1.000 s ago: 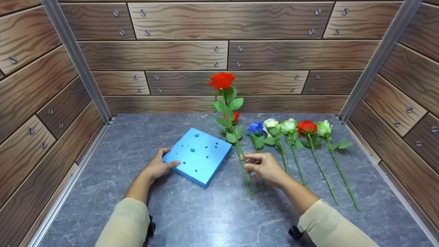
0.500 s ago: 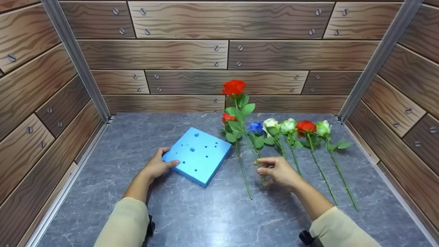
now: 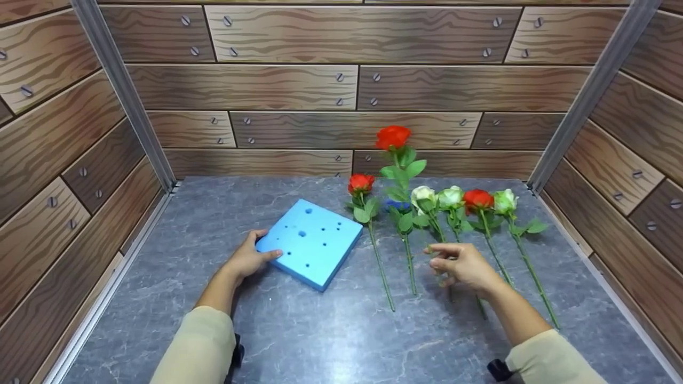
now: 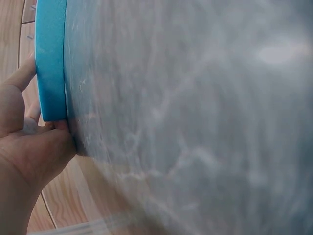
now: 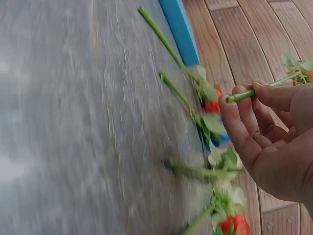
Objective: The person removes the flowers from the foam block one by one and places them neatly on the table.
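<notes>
In the head view my left hand (image 3: 246,262) grips the left corner of a square blue foam block (image 3: 305,249), thumb on its top face. Several holes of differing size dot that face. My right hand (image 3: 465,268) pinches the lower stem of a red rose (image 3: 394,137) between thumb and fingertips. This rose stands raised above the table, its bloom before the back wall, leaning a little left. From the right wrist view, the cut stem end (image 5: 239,96) pokes out past my fingertips. Behind the held rose's leaves, a blue rose (image 3: 397,205) is partly hidden.
A row of roses lies on the grey marbled table (image 3: 299,330): a red rose (image 3: 361,184) nearest the block, then the blue one, a white rose (image 3: 423,199), a greenish-white rose (image 3: 451,197), another red rose (image 3: 478,199) and a greenish-white one (image 3: 505,202). Wood-patterned walls enclose it.
My right hand has carried the red rose rightward along the row, from near the block to beyond the blue rose. My left hand and the foam block have stayed in place.
</notes>
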A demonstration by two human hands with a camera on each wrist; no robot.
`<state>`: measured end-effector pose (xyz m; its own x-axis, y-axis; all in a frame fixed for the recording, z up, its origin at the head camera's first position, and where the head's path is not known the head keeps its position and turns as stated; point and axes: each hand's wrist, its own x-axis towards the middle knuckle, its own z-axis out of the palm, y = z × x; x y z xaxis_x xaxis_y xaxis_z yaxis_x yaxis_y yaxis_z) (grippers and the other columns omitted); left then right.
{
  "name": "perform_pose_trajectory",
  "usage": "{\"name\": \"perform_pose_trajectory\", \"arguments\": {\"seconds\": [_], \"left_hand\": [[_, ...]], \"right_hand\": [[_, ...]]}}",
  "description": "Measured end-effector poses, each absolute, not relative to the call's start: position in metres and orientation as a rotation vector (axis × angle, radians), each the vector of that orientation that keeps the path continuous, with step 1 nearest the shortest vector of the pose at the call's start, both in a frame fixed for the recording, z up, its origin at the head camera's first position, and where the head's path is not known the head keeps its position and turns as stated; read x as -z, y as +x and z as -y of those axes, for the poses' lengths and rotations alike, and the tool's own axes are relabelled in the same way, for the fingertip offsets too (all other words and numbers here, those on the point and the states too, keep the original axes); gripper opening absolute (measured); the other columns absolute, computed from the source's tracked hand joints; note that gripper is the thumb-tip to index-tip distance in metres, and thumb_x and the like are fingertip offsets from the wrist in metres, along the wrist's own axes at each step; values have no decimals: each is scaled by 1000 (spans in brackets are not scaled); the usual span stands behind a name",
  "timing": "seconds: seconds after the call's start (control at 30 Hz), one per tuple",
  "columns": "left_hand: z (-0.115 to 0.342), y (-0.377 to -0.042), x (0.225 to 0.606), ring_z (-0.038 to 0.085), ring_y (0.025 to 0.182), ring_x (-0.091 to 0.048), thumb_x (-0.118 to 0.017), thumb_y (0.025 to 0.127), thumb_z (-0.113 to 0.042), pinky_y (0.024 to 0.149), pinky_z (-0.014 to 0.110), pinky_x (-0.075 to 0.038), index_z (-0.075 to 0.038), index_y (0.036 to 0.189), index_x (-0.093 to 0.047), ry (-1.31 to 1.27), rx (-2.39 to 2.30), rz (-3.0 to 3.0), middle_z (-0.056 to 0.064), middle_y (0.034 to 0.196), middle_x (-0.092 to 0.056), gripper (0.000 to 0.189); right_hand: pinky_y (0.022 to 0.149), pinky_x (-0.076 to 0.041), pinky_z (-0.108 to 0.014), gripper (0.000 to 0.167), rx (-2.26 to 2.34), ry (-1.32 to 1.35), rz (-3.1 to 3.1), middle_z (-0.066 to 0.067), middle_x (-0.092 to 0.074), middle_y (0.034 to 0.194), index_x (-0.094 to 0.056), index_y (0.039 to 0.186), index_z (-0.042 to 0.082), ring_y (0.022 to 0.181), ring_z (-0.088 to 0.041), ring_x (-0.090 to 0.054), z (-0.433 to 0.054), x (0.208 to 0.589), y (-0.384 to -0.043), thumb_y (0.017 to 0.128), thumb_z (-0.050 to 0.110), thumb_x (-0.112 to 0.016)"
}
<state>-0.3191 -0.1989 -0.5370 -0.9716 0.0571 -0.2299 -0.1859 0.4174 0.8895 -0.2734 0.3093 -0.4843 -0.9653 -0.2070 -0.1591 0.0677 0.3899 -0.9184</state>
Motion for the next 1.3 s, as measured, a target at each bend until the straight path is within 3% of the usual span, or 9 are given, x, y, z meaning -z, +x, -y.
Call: {"name": "perform_pose_trajectory", "arguments": {"seconds": [0.1,0.57,0.73,0.97,1.07,1.17,1.3], "left_hand": [[198,-320,537,47,168,-17,-79,101,-35,137,62,-17,-12,168,-31,-116,-1583,-2449,25,179,-21,87],[197,-317,540,47,168,-16,-79,100,-37,137,63,-16,-12,168,-30,-110,-1560,-2463,24,179,-21,87],[198,-317,541,48,168,-16,-79,100,-38,136,64,-16,-13,169,-30,-111,-1561,-2461,25,179,-20,88],[199,-317,541,47,168,-15,-80,99,-39,136,64,-16,-14,168,-31,-130,-1562,-2458,24,180,-20,87],[198,-317,540,47,168,-16,-80,100,-38,137,64,-16,-14,168,-32,-122,-1569,-2458,24,180,-21,87],[199,-318,540,47,168,-15,-79,100,-37,137,63,-15,-13,168,-31,-112,-1570,-2462,24,180,-21,87],[199,-319,539,47,168,-15,-79,100,-38,137,63,-15,-14,169,-31,-118,-1562,-2464,24,180,-20,87]], "right_hand": [[74,-68,-37,49,1607,-101,-2431,-3,-72,105,-59,151,-4,94,-16,-75,-324,484,-273,105,9,-70],[74,-67,-36,57,1520,-20,-2499,1,-72,106,-51,157,-3,95,-13,-74,-385,482,-261,106,14,-70],[75,-67,-36,57,1518,-7,-2479,9,-73,112,-51,158,-3,97,-14,-75,-403,482,-256,107,16,-69],[77,-68,-36,55,1549,27,-2471,10,-73,102,-52,155,-5,94,-11,-75,-431,483,-248,107,15,-70],[78,-68,-35,49,1567,50,-2478,14,-73,100,-59,152,0,93,-9,-75,-447,483,-244,106,15,-70],[77,-67,-33,37,1590,86,-2475,17,-73,98,-71,143,16,92,-7,-74,-463,481,-240,106,16,-70],[77,-67,-32,31,1615,128,-2466,19,-72,96,-75,130,35,90,-4,-74,-482,480,-235,107,16,-70]]}}
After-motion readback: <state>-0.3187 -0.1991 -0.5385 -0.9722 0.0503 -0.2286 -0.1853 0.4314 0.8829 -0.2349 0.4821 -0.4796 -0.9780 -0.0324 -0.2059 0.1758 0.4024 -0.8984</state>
